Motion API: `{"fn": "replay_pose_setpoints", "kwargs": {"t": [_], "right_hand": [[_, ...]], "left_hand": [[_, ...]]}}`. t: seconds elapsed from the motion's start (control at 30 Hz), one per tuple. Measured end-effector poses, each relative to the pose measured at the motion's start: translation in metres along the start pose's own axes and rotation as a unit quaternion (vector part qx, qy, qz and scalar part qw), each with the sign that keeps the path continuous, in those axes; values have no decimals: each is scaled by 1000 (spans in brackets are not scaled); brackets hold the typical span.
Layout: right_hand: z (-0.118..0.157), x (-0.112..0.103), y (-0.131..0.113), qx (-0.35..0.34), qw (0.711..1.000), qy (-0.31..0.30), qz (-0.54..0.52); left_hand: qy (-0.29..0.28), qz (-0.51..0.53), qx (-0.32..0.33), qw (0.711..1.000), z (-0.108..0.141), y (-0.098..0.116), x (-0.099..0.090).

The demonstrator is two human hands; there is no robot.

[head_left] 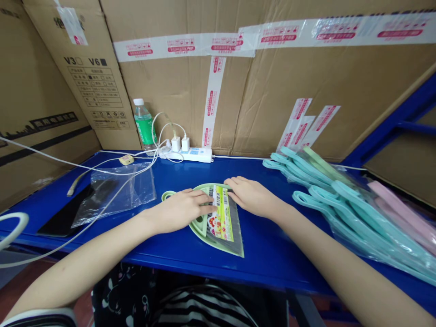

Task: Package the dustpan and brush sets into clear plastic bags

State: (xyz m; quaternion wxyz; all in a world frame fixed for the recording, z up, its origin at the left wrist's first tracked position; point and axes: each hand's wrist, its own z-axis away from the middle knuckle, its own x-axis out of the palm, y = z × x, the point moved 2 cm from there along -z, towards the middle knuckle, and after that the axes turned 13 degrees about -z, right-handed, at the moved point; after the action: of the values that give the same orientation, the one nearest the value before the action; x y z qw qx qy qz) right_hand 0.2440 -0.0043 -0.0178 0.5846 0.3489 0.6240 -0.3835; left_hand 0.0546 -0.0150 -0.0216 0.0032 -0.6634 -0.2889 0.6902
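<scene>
A light green hand dustpan and brush set point(238, 236) lies on the blue tabletop in front of me, its straight edge turned to the right. A yellow and green printed card point(223, 218) sits on its face, over dark bristles. My left hand point(182, 209) grips the set from the handle side, its fingers reaching over the brush to the card; its thumb is hidden. At the far right corner, my right hand point(250, 195) has its fingers bent around the dustpan's edge. Past the left hand, the looped handle end point(166, 195) sticks out.
Several bagged sets with turquoise handles point(327, 200) and a pink one point(402, 209) lie at the right. To the left are a clear plastic bag point(143, 188), a dark flat object point(61, 218) and loose white cables. A bottle point(146, 127) and power strip point(199, 155) stand against the cardboard.
</scene>
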Motion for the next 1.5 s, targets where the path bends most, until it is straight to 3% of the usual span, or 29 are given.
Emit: {"fn": "replay_pose_setpoints", "kwargs": {"t": [1.5], "right_hand": [[0,0,-1,6,1000,-8,5]], "left_hand": [[4,-5,6,1000,0,0,2]]}}
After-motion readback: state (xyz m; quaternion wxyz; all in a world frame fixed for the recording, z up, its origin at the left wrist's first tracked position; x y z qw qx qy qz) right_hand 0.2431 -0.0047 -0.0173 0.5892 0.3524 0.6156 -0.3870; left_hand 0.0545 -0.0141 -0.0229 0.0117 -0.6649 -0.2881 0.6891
